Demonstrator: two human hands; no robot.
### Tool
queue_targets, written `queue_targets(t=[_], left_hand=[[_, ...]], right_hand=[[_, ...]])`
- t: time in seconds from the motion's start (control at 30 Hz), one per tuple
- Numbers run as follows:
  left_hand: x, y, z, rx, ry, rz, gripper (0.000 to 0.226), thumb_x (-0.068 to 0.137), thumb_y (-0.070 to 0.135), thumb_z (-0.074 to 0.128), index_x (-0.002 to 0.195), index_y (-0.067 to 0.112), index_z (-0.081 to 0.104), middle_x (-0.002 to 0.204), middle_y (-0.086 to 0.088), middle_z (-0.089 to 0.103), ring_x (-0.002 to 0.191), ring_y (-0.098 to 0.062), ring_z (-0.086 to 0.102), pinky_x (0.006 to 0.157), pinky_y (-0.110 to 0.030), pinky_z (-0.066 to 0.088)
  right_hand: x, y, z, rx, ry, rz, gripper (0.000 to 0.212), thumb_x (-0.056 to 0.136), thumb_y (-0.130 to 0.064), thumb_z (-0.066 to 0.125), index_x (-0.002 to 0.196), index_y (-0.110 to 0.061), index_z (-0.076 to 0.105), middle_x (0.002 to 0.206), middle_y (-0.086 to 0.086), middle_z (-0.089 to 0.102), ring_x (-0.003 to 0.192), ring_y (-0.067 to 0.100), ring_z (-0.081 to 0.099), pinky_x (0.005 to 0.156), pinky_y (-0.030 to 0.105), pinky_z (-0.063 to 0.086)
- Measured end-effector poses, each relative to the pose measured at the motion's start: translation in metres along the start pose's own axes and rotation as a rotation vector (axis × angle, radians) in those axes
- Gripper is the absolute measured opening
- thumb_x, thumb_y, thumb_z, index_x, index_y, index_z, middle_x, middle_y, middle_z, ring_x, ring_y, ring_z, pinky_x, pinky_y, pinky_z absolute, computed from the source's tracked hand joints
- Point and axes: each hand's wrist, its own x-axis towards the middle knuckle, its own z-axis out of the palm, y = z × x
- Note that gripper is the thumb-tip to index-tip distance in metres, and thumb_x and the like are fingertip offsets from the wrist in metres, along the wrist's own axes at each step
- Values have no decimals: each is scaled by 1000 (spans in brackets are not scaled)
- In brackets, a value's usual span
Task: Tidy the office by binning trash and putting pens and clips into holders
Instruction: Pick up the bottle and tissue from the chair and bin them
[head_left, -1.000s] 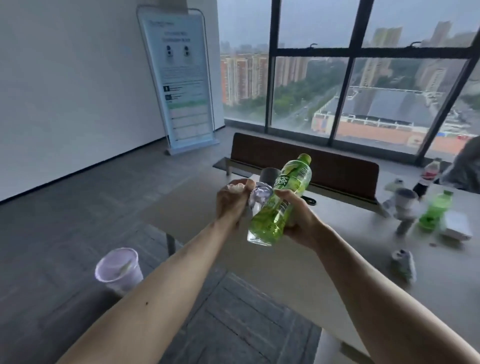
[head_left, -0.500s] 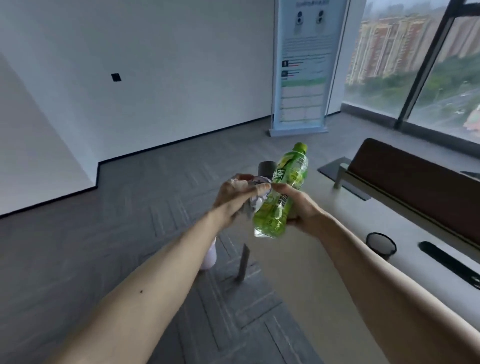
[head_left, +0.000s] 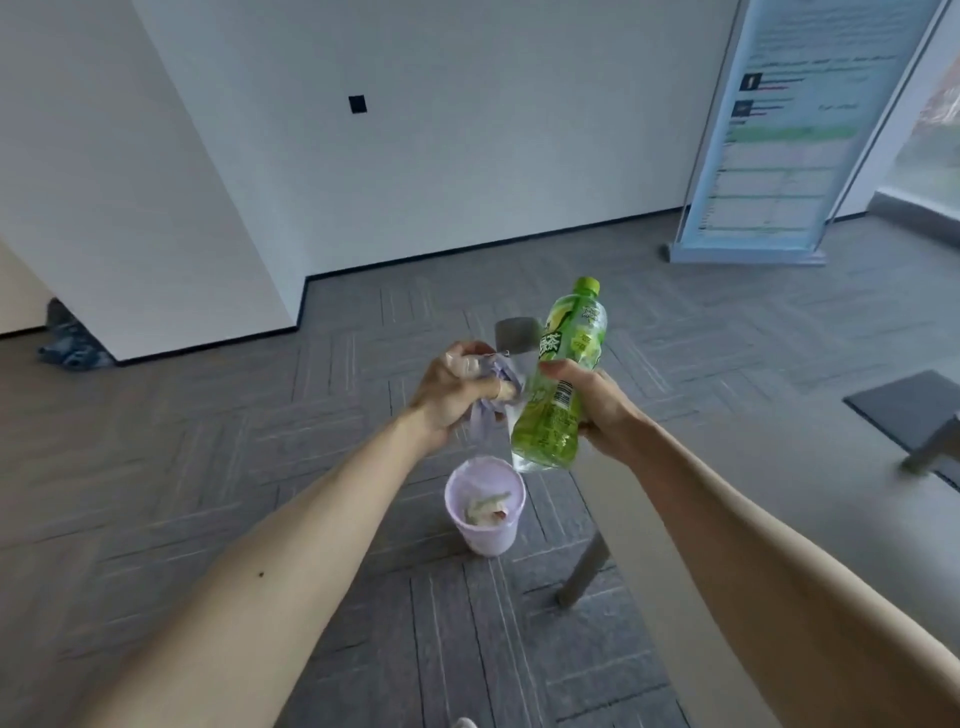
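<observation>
Item: green bottle (head_left: 563, 374), plastic, green cap.
- Label: white Chinese characters, one reading "茶"; barcode panel on the side. The smaller print is illegible.
- Long axis near upright, with the cap up and leaning slightly right and the base down-left. In view, the base is just above the bin (head_left: 485, 538).
- Held in the air by the right hand (head_left: 589, 402), fingers curled round its middle.

Left hand (head_left: 454, 397): fingers closed tight on a crumpled lilac wad (head_left: 488, 410), just beside the bottle. A grey-topped clear item (head_left: 514, 335) sits between the hands; which hand holds it cannot be told.

The bin is lilac and stands on the carpet floor (head_left: 260, 441) below the hands, with scraps inside. It is beside the desk (head_left: 831, 493) edge and a desk leg (head_left: 582, 571). Open carpet lies to the left and beyond.

Banner stand (head_left: 779, 130): text blurred.
</observation>
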Motion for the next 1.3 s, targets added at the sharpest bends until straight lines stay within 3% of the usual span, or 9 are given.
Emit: queue_targets(t=[0.17,0.33,0.47,0.6,0.8,0.93,1.0,1.1,1.3], left_hand=[[102,-12,-58,57,-53,-71,66,46,8,89,107,3,64,93,-19,69,83,-33,65,69,-43,52],[174,-34,-75,41,-113,-149,57,52,0,82,106,11,64,92,-13,71,82,-30,66,74,-51,58],[250,-68,-86,67,-145,-246,62,50,5,84,108,8,62,93,-12,70,84,-28,65,76,-43,56],[319,-108,-89,92,-151,-365,58,52,3,82,106,11,61,97,-15,68,87,-31,64,84,-58,54],[410,-204,-95,120,-214,-545,71,37,15,87,103,14,62,92,-11,69,84,-27,64,87,-57,53],[444,-277,-106,159,-248,-605,69,40,11,88,104,13,65,92,-10,70,82,-26,65,87,-59,52],[457,-311,-110,175,-272,-640,64,45,5,86,104,13,64,90,-10,70,81,-25,65,85,-58,53],[485,-402,-123,212,-348,-693,60,49,3,84,104,13,63,91,-10,69,79,-25,65,80,-49,56],[504,-534,-139,373,-427,-666,58,45,7,84,98,23,67,88,-3,72,75,-16,66,73,-32,56]], right_hand=[[109,9,16,76,58,79,53,64,-35,76,105,-4,61,99,24,65,95,39,61,96,65,43],[180,30,6,114,104,157,45,66,-28,73,103,-6,60,94,18,67,92,35,64,98,62,47],[254,58,-10,145,136,212,48,61,-28,74,101,-5,61,91,17,66,84,32,64,93,57,50],[321,94,-30,167,168,284,42,65,-27,72,101,-6,61,89,16,64,82,31,62,88,53,51],[407,184,-58,194,272,412,39,66,-28,76,97,-8,65,85,13,67,79,30,65,86,55,53],[437,239,-60,187,354,481,19,77,-19,74,91,-10,64,74,7,64,62,19,62,57,27,52],[446,268,-59,165,381,533,23,72,-25,75,88,-12,67,71,4,66,58,16,63,50,22,48],[475,355,-57,115,420,573,37,63,-30,75,94,-9,71,75,2,70,63,14,67,53,22,50],[502,475,-49,5,530,532,26,77,-8,78,101,-14,69,81,-6,74,73,2,70,62,14,50]])
